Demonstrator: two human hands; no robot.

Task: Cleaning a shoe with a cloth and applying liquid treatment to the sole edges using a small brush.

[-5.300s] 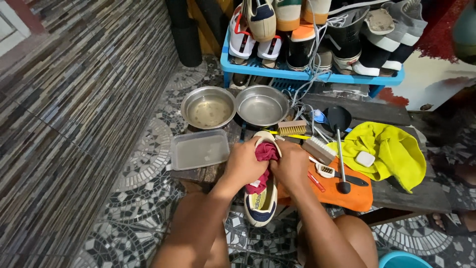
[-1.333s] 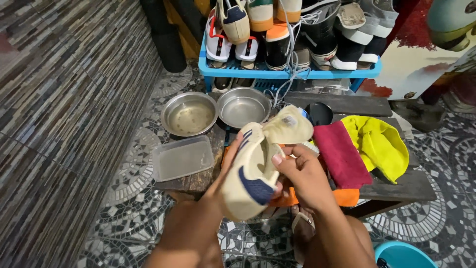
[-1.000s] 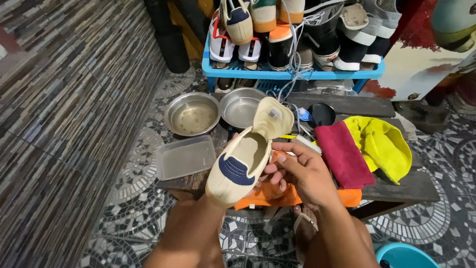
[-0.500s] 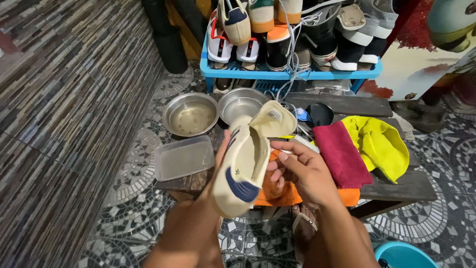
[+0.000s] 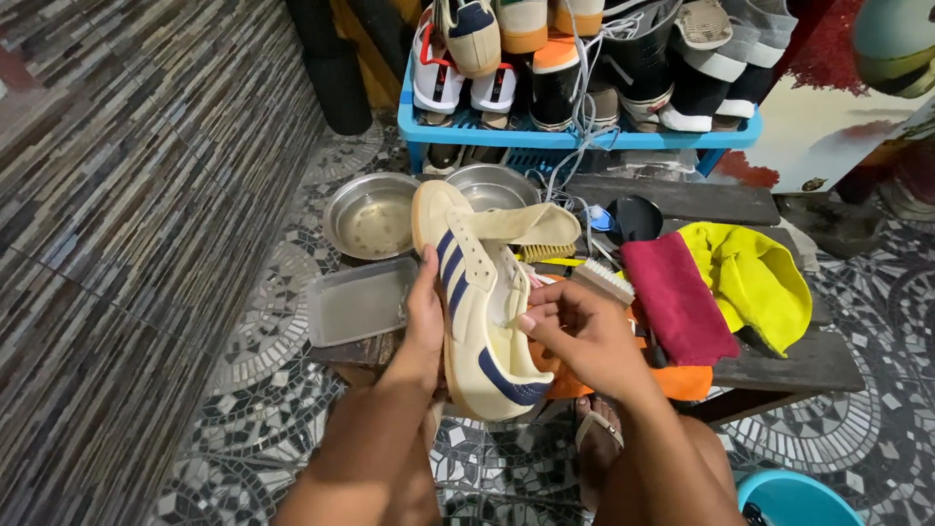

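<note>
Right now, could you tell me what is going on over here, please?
A person is holding up a cream lace-less sneaker with dark blue stripes in both hands. The left hand grips its side from below, and the right hand pinches the edge of the shoe's opening. The tongue is pulled out and flops forward. Behind lie two round metal bowls, a clear rectangular plastic tray, a bristle brush, and maroon and yellow cloths on a dark wooden bench.
</note>
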